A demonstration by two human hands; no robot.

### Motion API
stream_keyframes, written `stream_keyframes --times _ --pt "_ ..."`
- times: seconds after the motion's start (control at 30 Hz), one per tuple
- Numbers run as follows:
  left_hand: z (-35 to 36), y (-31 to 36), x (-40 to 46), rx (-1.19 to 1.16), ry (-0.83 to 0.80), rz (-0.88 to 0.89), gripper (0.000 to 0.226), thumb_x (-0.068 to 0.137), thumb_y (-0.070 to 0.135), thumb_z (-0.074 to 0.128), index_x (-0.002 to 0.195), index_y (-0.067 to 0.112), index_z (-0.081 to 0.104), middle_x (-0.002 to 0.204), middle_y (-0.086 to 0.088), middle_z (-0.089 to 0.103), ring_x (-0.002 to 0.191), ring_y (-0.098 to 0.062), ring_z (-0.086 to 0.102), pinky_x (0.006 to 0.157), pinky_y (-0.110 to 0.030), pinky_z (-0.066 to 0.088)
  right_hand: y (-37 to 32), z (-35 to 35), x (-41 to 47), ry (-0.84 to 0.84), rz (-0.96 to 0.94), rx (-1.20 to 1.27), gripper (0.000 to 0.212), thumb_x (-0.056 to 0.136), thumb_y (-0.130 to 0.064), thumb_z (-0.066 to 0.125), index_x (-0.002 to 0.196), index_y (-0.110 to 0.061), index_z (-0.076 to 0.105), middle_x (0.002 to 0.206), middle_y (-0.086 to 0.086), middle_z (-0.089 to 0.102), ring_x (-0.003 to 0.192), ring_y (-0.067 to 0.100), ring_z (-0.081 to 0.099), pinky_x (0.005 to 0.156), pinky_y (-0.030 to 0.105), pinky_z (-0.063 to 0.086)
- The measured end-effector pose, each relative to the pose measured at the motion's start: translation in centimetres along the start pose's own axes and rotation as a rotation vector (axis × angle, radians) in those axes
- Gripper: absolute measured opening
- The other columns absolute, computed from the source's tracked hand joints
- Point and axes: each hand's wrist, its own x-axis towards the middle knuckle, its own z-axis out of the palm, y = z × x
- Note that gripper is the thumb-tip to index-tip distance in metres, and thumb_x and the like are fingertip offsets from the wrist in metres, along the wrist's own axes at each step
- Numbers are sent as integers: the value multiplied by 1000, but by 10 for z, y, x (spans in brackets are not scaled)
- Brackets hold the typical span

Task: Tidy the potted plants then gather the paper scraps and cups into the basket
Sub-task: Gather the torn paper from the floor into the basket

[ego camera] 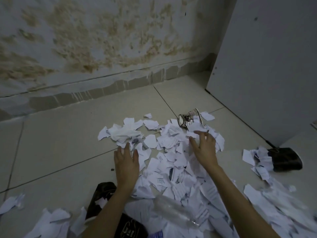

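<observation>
- Left hand [126,161]: flat, fingers straight, palm down on the near-left edge of the paper scraps [171,157], holding nothing.
- Right hand [205,148]: fingers spread and loosely bent above the scraps, nothing gripped as far as I can see.
- Scraps lie on the floor [56,141] between and ahead of both hands; the heap runs from far-left toward the near-right.
- Paper cup [189,119]: on its side at the far edge of the heap, just beyond the right hand, long axis roughly left-right, partly under scraps. Right hand is clearly nearer.
- Clear plastic bottle [175,212] lying among scraps between the forearms; blurred.
- Dark bag-like items: one under the left forearm [103,191], one at right [286,158] with scraps against it. Can't tell what they are.
- No basket or potted plants in view.
- Judgement: sweep scraps together, both hands inward.
</observation>
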Motion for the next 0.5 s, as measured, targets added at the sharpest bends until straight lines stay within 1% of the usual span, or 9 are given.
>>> stream_keyframes --times 0.07,0.1,0.17,0.23,0.3,0.4,0.5 --pt "13 4 -2 -60 -50 -44 47 100 29 32 146 18 28 156 -11 15 145 -26 9 119 -40 13 7 13 -4 -101 126 -34 51 96 -43 38 142 -22 33 154 15 15 143 38 2 115 51 6" --pt "20 6 -4 -69 -72 -54 47 101 29 31 146 19 28 157 -10 14 145 -25 7 119 -38 11 10 22 -9 -155 141 -76 53 96 -47 33 145 -26 27 157 13 7 143 39 -6 114 53 -1" --pt "33 9 -12 -42 -86 -44 46 101 27 31 146 17 30 157 -9 15 146 -25 4 120 -36 7 12 39 -21 -196 90 -113 55 95 -52 28 146 -31 22 158 10 2 143 37 -15 114 52 -8" --pt "42 10 -18 13 -61 -19 44 101 25 32 144 13 33 156 -7 19 145 -25 7 119 -32 4 7 51 -32 -179 39 -85 53 95 -52 30 145 -32 25 158 8 4 144 32 -14 114 49 -10" --pt "49 10 -24 53 -34 3 43 101 23 33 141 10 38 154 -5 26 144 -25 13 118 -30 7 0 59 -43 -145 27 -1 52 95 -49 33 144 -31 29 158 5 6 145 27 -11 116 44 -7" --pt "55 17 -31 -70 -10 -15 40 100 21 35 136 7 45 149 -4 37 138 -24 22 115 -30 17 -18 66 -57 -155 36 265 51 96 -43 39 144 -31 27 158 1 7 146 19 -4 118 37 2" --pt "58 23 -36 -178 2 -52 37 100 15 36 131 3 50 143 -7 45 134 -23 31 112 -26 20 -36 70 -67 -190 -11 401 49 98 -33 40 145 -25 27 157 -2 16 145 14 10 119 35 14"
